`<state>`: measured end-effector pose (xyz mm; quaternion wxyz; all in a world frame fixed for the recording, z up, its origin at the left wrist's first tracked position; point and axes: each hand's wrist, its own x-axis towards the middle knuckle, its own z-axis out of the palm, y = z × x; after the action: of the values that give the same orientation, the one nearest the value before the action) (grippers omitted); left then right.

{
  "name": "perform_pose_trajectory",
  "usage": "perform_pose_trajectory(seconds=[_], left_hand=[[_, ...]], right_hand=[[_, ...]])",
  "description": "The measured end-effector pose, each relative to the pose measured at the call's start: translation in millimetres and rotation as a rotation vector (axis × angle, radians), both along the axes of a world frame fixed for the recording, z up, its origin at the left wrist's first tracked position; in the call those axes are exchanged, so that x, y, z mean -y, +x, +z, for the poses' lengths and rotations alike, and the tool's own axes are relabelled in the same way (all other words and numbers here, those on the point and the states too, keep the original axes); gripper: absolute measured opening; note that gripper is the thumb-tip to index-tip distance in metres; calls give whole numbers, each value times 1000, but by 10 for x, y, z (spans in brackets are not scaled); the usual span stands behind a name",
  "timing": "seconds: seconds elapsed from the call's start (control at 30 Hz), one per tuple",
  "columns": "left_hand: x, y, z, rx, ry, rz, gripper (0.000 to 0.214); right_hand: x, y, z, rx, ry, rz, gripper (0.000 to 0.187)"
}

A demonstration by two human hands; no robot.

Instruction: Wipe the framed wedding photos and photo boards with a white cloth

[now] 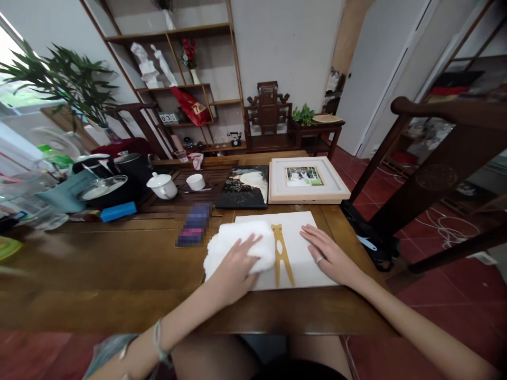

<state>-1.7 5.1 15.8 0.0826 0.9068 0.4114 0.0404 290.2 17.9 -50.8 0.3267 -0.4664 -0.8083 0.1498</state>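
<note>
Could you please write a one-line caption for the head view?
Left hand presses a white cloth onto a white board while the right hand lies flat on it.

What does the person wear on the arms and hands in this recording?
Both forearms are bare, with no sleeves in view. The left hand has no ring that shows; a thin pale bracelet circles that wrist. The right hand wears a ring on one finger. No gloves or watch show.

Framed photo (304, 180), teacup (195, 181), teapot (162, 186)
</note>
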Motion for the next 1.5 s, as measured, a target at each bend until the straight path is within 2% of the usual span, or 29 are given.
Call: perform_pose_trajectory(seconds=[0.13, 0.2, 0.27, 0.37, 0.5, 0.6, 0.7, 0.8, 0.9, 1.0, 1.07, 1.13, 1.23, 1.4, 1.5], left_hand=[[-538, 76, -33, -45, 48, -18, 24], [-667, 89, -44, -52, 86, -28, 25], [-676, 79, -54, -57, 97, -36, 25], [-460, 44, -71, -48, 70, -46, 23], [131, -28, -28, 7, -11, -79, 22], [521, -115, 104, 54, -121, -115, 26], [599, -175, 224, 49, -207, -93, 30], [349, -130, 190, 47, -160, -61, 30], [-53, 19, 31, 50, -53, -52, 25], [-401, 188, -104, 62, 31, 17, 28], [-529, 276, -145, 70, 66, 20, 32], [-539, 340, -154, 62, 81, -11, 31], [-311, 408, -136, 41, 73, -73, 28], [428, 494, -71, -49, 50, -168, 24], [710, 504, -22, -74, 22, -217, 25]], right_hand=[[1, 2, 2, 20, -10, 4, 43], [-1, 5, 0, 24, -16, 2, 42], [-3, 7, -2, 18, -16, 2, 42], [-3, 7, -3, 10, -6, 7, 43], [-3, 6, -11, 11, 4, 8, 43], [-4, 8, -17, 22, 5, 9, 44], [-7, 9, -16, 33, -1, 8, 44], [-8, 8, -6, 28, -1, 10, 43], [-7, 10, 4, 32, -5, 12, 42], [-7, 16, 1, 35, -8, 11, 42], [-7, 18, -7, 32, -6, 10, 42], [-6, 17, -16, 33, -6, 10, 42], [-7, 12, -26, 39, -4, 10, 42], [-11, 2, -17, 51, 8, 11, 42], [-9, 2, 2, 46, 8, 12, 43]])
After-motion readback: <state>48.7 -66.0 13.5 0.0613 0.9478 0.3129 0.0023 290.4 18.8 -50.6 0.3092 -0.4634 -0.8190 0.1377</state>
